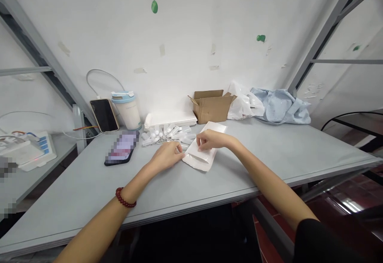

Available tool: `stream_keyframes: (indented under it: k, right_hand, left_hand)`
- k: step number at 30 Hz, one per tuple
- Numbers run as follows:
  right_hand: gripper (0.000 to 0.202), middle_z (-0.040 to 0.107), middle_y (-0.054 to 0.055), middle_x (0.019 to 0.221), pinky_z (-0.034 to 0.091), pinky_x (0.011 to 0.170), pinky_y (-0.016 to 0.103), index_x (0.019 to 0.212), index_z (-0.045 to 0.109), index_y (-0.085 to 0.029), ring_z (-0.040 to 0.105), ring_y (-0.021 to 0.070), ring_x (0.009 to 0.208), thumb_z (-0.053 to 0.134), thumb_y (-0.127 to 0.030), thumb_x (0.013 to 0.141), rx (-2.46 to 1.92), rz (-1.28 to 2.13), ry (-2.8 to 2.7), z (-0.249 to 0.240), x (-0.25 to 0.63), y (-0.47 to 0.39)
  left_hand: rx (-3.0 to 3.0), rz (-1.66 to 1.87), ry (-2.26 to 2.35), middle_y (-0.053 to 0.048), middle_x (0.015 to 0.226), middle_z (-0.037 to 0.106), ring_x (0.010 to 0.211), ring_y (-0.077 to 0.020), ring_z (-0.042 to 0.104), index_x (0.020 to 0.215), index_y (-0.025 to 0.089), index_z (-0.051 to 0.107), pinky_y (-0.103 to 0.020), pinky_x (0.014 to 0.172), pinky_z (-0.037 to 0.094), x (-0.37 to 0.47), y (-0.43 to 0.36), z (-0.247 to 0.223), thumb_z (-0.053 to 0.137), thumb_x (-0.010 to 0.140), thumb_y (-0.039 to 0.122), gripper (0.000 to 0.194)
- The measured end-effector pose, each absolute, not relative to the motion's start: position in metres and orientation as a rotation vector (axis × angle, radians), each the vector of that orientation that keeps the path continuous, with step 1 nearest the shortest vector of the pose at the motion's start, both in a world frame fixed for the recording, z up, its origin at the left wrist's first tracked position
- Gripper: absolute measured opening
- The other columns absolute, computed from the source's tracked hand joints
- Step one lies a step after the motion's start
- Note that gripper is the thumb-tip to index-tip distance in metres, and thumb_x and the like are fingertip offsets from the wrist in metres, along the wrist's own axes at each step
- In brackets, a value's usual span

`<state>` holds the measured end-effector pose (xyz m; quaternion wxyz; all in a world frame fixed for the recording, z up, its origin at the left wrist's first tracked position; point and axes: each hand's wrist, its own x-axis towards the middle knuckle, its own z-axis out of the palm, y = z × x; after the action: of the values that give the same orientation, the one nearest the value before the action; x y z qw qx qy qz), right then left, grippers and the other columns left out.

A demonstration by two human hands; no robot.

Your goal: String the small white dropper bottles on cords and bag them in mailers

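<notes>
A white paper envelope lies at a slant on the grey table, its near edge raised like a flap. My left hand, with a red bead bracelet on the wrist, has its fingers closed at the envelope's left corner. From the right, my right hand rests over the middle of the envelope, fingers curled and pinched on the paper; its fingertips are partly hidden. Just beyond my left hand is a pile of small clear-and-white plastic pieces, too small to name. Behind them lies a stack of white envelopes.
An open cardboard box stands by the wall, beside a white plastic bag and light blue cloth. On the left are a lidded cup, a phone propped upright on a cable, and another phone lying flat.
</notes>
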<state>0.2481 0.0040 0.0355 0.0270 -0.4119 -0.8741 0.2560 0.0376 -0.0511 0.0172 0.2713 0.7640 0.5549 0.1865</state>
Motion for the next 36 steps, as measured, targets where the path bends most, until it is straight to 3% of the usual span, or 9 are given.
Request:
stream_keyframes:
  k: [6, 10, 13, 16, 19, 24, 29, 36]
  right_hand:
    - [0.017, 0.063, 0.003, 0.074, 0.034, 0.056, 0.022, 0.077, 0.065, -0.017, 0.054, 0.0139, 0.068, 0.067, -0.031, 0.069, -1.351, 0.606, -2.796, 0.028, 0.238, 0.005]
    - [0.018, 0.063, 0.002, 0.072, 0.034, 0.055, 0.022, 0.075, 0.065, -0.016, 0.054, 0.0131, 0.066, 0.068, -0.032, 0.067, -1.352, 0.673, -2.769, 0.029, 0.239, 0.005]
    - [0.017, 0.063, 0.002, 0.070, 0.035, 0.054, 0.022, 0.073, 0.064, -0.016, 0.055, 0.0127, 0.064, 0.067, -0.031, 0.066, -1.355, 0.679, -2.756, 0.028, 0.240, 0.006]
    - [0.017, 0.063, 0.001, 0.066, 0.037, 0.053, 0.022, 0.073, 0.063, -0.016, 0.056, 0.0126, 0.061, 0.067, -0.031, 0.066, -1.359, 0.735, -2.734, 0.028, 0.240, 0.005]
    - [0.015, 0.060, -0.001, 0.057, 0.039, 0.052, 0.022, 0.071, 0.061, -0.016, 0.056, 0.0126, 0.055, 0.065, -0.028, 0.065, -1.351, 0.815, -2.708, 0.029, 0.242, 0.005]
    - [0.009, 0.060, 0.000, 0.052, 0.044, 0.048, 0.023, 0.061, 0.055, -0.016, 0.058, 0.0136, 0.050, 0.062, -0.022, 0.063, -1.395, 1.023, -2.539, 0.029, 0.246, 0.006]
    - [0.007, 0.060, -0.001, 0.048, 0.049, 0.050, 0.024, 0.059, 0.055, -0.016, 0.062, 0.0150, 0.050, 0.061, -0.019, 0.062, -1.378, 1.160, -2.448, 0.028, 0.251, 0.008]
    - [0.011, 0.064, 0.002, 0.056, 0.049, 0.050, 0.023, 0.063, 0.057, -0.014, 0.060, 0.0124, 0.049, 0.055, -0.022, 0.071, -1.308, 1.212, -2.453, 0.027, 0.253, 0.010]
  left_hand:
    - [1.786, 0.284, 1.373, -0.002, 0.045, 0.060, 0.031, -0.0089, 0.047, 0.053, 0.014, 0.054, -0.022, 0.038, 0.034, 0.037, -0.056, 0.027, 0.053, 0.076, 0.043, 0.037]
    - [1.557, 0.148, 1.199, -0.007, 0.053, 0.066, 0.032, -0.0089, 0.049, 0.066, 0.010, 0.062, -0.020, 0.033, 0.025, 0.041, -0.059, 0.024, 0.063, 0.070, 0.048, 0.038]
    - [1.387, 0.191, 1.101, -0.014, 0.071, 0.071, 0.047, -0.0138, 0.062, 0.078, 0.008, 0.065, -0.019, 0.034, 0.028, 0.043, -0.058, 0.018, 0.068, 0.068, 0.047, 0.040]
    - [1.282, 0.250, 0.966, -0.017, 0.093, 0.071, 0.080, -0.0217, 0.069, 0.087, 0.009, 0.066, -0.019, 0.046, 0.042, 0.044, -0.058, 0.018, 0.072, 0.068, 0.041, 0.038]
    - [1.256, 0.313, 0.896, -0.016, 0.103, 0.069, 0.093, -0.0228, 0.067, 0.089, 0.012, 0.066, -0.025, 0.067, 0.051, 0.043, -0.059, 0.023, 0.073, 0.069, 0.037, 0.034]
    - [1.370, 0.407, 0.846, -0.011, 0.116, 0.065, 0.114, -0.0218, 0.056, 0.095, 0.016, 0.067, -0.034, 0.094, 0.044, 0.040, -0.061, 0.030, 0.069, 0.074, 0.034, 0.028]
    - [1.620, 0.447, 0.898, -0.008, 0.124, 0.060, 0.116, -0.0212, 0.053, 0.104, 0.020, 0.068, -0.034, 0.096, 0.042, 0.042, -0.061, 0.028, 0.064, 0.077, 0.032, 0.029]
    - [2.253, 0.521, 0.979, -0.007, 0.127, 0.058, 0.115, -0.0204, 0.054, 0.107, 0.019, 0.065, -0.039, 0.101, 0.040, 0.056, -0.062, 0.002, 0.051, 0.081, 0.014, 0.031]
